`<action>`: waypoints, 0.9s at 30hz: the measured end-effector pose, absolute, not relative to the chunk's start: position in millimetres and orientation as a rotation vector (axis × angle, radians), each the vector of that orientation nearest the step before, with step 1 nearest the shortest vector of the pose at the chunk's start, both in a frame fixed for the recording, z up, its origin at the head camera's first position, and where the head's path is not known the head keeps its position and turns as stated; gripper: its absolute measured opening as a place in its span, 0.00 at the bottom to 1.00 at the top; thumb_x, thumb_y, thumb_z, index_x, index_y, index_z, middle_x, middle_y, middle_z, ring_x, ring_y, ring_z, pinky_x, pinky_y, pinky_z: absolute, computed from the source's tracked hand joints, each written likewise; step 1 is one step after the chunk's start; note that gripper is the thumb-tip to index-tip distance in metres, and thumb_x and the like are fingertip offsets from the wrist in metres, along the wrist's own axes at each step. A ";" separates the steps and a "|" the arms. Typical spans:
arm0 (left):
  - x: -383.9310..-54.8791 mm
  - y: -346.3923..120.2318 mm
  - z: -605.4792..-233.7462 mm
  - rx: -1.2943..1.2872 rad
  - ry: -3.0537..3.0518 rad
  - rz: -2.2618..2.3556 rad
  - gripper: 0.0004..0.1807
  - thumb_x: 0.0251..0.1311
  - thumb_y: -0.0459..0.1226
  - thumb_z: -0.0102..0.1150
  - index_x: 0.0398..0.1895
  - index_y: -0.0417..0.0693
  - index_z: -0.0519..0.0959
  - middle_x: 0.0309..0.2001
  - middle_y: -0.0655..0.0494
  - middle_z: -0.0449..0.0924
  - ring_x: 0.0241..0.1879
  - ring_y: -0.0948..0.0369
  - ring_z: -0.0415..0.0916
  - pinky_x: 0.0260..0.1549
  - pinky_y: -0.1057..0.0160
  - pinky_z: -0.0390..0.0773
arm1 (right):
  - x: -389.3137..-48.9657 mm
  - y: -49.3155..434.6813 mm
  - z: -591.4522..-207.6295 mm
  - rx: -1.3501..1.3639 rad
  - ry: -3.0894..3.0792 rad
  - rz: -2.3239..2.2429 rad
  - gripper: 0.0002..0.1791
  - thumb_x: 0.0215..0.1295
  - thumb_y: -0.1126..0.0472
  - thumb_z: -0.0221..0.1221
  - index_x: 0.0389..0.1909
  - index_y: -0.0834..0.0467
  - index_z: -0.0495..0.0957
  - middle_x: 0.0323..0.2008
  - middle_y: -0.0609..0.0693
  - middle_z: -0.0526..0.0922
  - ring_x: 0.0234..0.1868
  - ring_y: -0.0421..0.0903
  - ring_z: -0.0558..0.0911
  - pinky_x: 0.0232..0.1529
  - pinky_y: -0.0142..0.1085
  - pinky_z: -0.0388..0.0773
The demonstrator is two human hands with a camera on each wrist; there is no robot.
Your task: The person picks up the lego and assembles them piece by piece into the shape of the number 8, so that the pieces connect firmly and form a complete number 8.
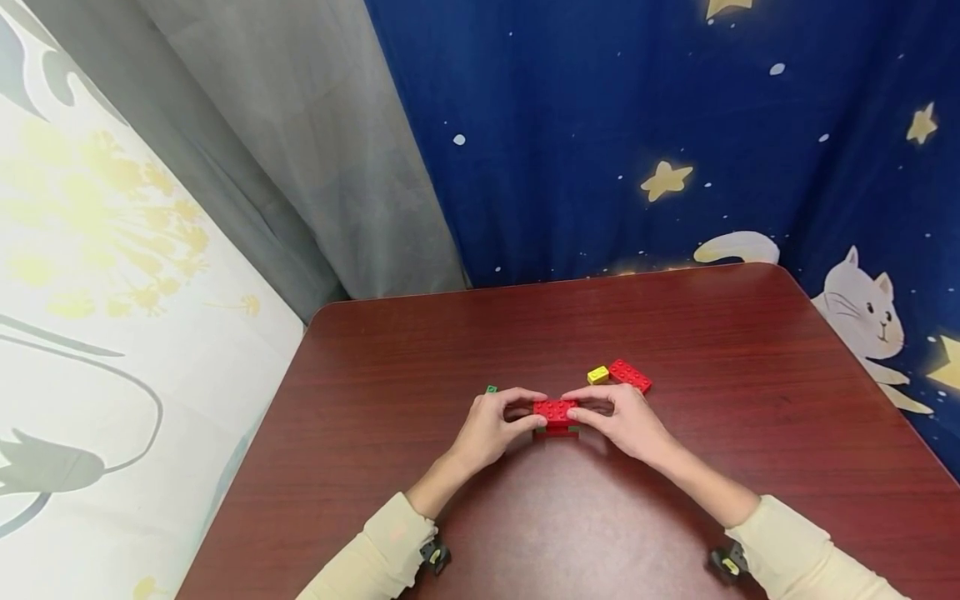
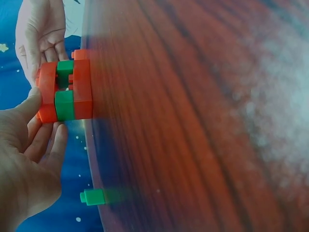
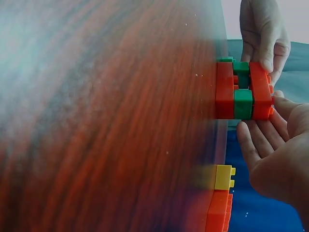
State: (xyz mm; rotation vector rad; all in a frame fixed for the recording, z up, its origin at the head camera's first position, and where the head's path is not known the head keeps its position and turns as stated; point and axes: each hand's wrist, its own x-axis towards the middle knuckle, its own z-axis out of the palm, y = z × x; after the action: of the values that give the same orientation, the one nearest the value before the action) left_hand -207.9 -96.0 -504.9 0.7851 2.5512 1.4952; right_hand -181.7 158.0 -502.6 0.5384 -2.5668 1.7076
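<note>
Both hands hold a red toy building brick (image 1: 556, 412) from its two ends in the head view. My left hand (image 1: 487, 427) pinches its left end between thumb and fingers. At the right end, my right hand (image 1: 630, 423) does the same. The wrist views show this brick on top of two small green bricks (image 2: 64, 105), which sit on a lower red brick (image 2: 83, 92). A gap separates the green bricks, and studs of the lower brick show in it. This lower brick rests on the table.
Right behind the right hand lie a yellow brick (image 1: 597, 375) and a loose red brick (image 1: 631, 376), close together. A small green brick (image 1: 491, 389) lies just behind the left hand. The brown wooden table (image 1: 405, 350) ends at curtains at the back.
</note>
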 end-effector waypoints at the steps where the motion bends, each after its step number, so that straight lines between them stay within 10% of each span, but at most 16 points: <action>1: -208.2 -95.8 -504.6 0.784 2.553 1.492 0.19 0.62 0.38 0.76 0.56 0.50 0.88 0.49 0.54 0.90 0.47 0.66 0.88 0.46 0.65 0.86 | -182.0 157.9 -502.3 0.537 -2.567 1.713 0.17 0.67 0.60 0.74 0.55 0.58 0.89 0.48 0.50 0.91 0.47 0.42 0.90 0.49 0.29 0.84; 27: -208.1 -95.6 -503.9 0.779 2.558 1.486 0.18 0.63 0.38 0.76 0.55 0.50 0.89 0.48 0.54 0.91 0.46 0.68 0.88 0.44 0.67 0.86 | -184.6 159.4 -505.7 0.557 -2.630 1.596 0.18 0.68 0.56 0.73 0.56 0.57 0.89 0.49 0.51 0.91 0.48 0.44 0.90 0.49 0.34 0.86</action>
State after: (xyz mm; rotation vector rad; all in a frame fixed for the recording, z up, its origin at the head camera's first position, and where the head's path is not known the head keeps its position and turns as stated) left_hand -208.1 -95.6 -503.9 0.7790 2.5582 1.4857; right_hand -184.6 159.4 -505.7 0.5573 -2.6302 1.5955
